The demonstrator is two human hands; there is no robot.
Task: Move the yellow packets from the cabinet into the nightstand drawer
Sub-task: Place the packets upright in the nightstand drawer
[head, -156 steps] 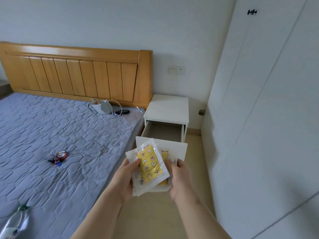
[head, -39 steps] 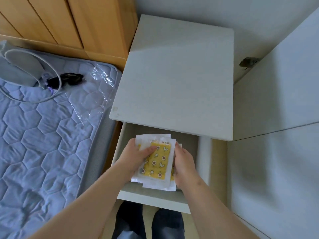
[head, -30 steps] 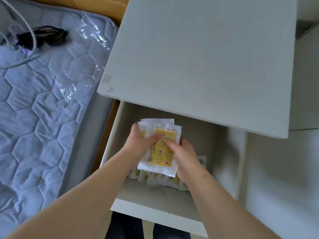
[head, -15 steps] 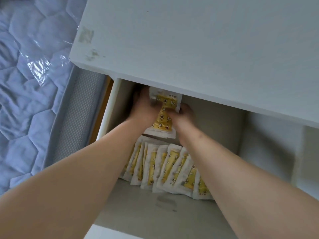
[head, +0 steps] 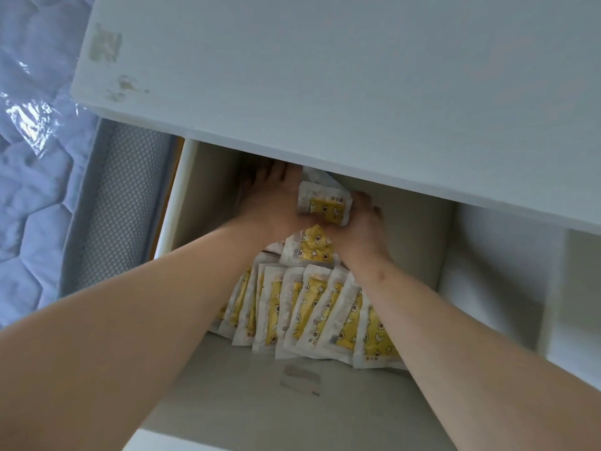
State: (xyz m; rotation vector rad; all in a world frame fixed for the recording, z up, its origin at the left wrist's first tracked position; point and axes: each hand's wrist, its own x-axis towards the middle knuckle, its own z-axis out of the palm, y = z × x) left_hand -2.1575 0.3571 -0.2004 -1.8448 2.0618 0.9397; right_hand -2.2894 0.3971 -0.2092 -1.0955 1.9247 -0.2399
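Left hand and right hand grip packets deep in the drawer. A row (overlapping) lies nearer.

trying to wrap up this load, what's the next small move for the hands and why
Likely lower the stack and let go. The left hand and right hand grip the stack at the back of the drawer, just behind the row of packets already lying there, so little remains but release.

A single head-worn view is provided, directed steeply downward from close above the open drawer. The nightstand top is framed above, the mattress at left.
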